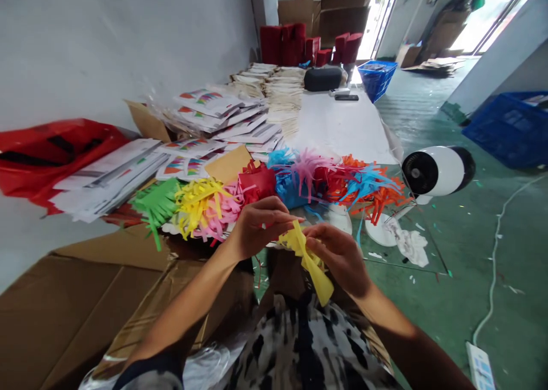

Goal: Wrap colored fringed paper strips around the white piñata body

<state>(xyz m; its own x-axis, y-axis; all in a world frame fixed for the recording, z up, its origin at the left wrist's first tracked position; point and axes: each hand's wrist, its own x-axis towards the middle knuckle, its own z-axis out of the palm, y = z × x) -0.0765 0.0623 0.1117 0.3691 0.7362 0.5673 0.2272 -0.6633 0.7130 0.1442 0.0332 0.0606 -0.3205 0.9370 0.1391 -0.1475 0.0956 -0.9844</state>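
Observation:
A yellow fringed tissue paper piece (315, 273) hangs between my hands, its smooth end pointing down toward my lap. My right hand (340, 256) pinches its upper edge with thumb and fingers. From the other side my left hand (263, 224) has its fingers drawn together at the paper's top left corner. Just beyond the hands lies a row of fringed tissue bundles: green (158, 201), yellow (199, 198), pink (222, 213), red (259, 180), blue (291, 190), light purple (308, 170) and orange (377, 198).
Printed packets (244, 121) are piled at the back left, beside a red bag (55, 150). A cardboard box (85, 304) stands on my left. At the right are a white fan (445, 170), blue baskets (377, 79) and a power strip (480, 364) on the floor.

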